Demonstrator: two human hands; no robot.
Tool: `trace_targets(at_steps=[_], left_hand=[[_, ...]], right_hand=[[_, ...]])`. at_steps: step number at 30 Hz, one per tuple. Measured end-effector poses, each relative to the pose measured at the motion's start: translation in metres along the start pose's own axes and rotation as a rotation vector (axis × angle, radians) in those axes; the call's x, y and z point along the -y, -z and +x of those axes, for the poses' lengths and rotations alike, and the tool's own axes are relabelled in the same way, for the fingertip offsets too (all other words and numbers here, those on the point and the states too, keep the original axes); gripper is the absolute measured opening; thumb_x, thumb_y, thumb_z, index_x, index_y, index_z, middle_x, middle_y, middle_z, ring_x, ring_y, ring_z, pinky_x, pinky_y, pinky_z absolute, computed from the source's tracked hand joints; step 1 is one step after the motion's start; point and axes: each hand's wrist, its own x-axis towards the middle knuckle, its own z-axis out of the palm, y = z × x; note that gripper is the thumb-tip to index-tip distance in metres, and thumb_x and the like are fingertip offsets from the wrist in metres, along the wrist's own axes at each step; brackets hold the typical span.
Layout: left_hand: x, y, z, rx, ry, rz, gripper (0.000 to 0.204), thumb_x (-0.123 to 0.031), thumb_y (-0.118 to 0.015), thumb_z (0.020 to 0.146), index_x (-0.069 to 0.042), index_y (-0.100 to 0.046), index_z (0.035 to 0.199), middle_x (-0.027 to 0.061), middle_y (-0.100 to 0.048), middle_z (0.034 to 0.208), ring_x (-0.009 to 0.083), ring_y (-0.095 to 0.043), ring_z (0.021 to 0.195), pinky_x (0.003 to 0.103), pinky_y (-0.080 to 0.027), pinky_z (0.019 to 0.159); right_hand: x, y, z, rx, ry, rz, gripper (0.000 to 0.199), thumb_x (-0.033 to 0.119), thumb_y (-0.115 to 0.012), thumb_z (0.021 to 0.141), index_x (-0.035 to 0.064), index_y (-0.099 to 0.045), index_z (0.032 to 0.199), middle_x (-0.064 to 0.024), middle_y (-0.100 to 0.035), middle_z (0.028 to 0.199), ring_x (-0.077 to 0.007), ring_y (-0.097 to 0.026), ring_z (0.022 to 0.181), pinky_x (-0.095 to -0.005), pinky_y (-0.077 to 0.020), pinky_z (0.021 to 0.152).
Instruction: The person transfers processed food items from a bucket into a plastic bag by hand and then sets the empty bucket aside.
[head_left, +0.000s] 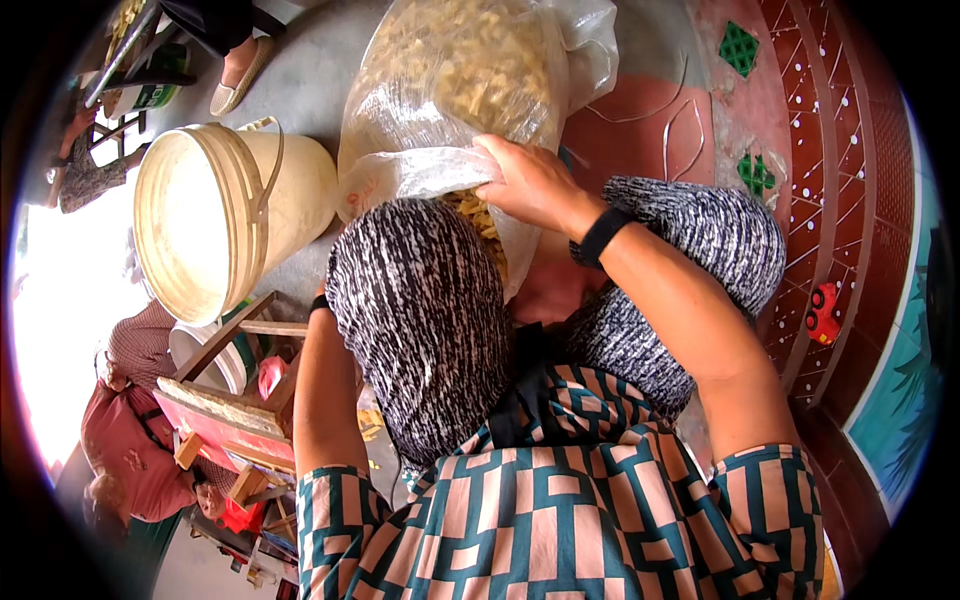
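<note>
Right hand, black band on wrist, closed on crumpled rim of large clear plastic bag filled with pale yellow pieces. Bag rests on floor between knees, mouth toward person. Left hand hidden behind knee; grip cannot be told. Cream plastic bucket with handle lies tilted just left of bag.

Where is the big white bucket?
In the head view, the white bucket lies tipped on its side on the grey floor at the person's left, right beside the clear plastic bag that the right hand grips.
</note>
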Motion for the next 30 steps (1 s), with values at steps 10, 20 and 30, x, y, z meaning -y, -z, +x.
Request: trace_targets(at_steps=[10, 20, 30], left_hand=[[0.005, -0.045, 0.012, 0.025, -0.078, 0.170, 0.033, -0.031, -0.054, 0.087, 0.001, -0.060, 0.087, 0.0132, -0.059, 0.082, 0.0204, -0.058, 0.075, 0.033, -0.044, 0.064], [0.014, -0.046, -0.002, 0.061, -0.103, 0.148, 0.028, -0.025, -0.054, 0.085, 0.000, -0.061, 0.076, 0.0094, -0.058, 0.071, 0.0179, -0.056, 0.065, 0.032, -0.041, 0.055], [-0.060, 0.071, 0.062, -0.181, -0.021, -0.885, 0.012, -0.002, -0.049, 0.074, -0.003, -0.061, 0.069, 0.0022, -0.054, 0.064, 0.0130, -0.052, 0.052, 0.029, -0.038, 0.044]], right_hand=[[-0.049, -0.017, -0.019, 0.168, -0.274, -0.187, 0.043, 0.035, -0.063, 0.076, -0.0034, -0.066, 0.096, -0.0257, -0.066, 0.095, -0.0413, -0.064, 0.089, -0.0459, -0.0503, 0.080], [-0.044, -0.020, -0.013, -0.227, -0.543, 1.344, 0.023, 0.005, -0.048, 0.078, 0.0004, -0.059, 0.097, -0.0045, -0.059, 0.074, -0.0128, -0.050, 0.052, -0.0257, -0.0351, 0.042], [0.049, 0.150, -0.047, -0.452, -0.122, 1.512, 0.010, 0.006, -0.045, 0.076, 0.0037, -0.054, 0.072, -0.0020, -0.049, 0.061, -0.0111, -0.040, 0.043, -0.0233, -0.0361, 0.038]])
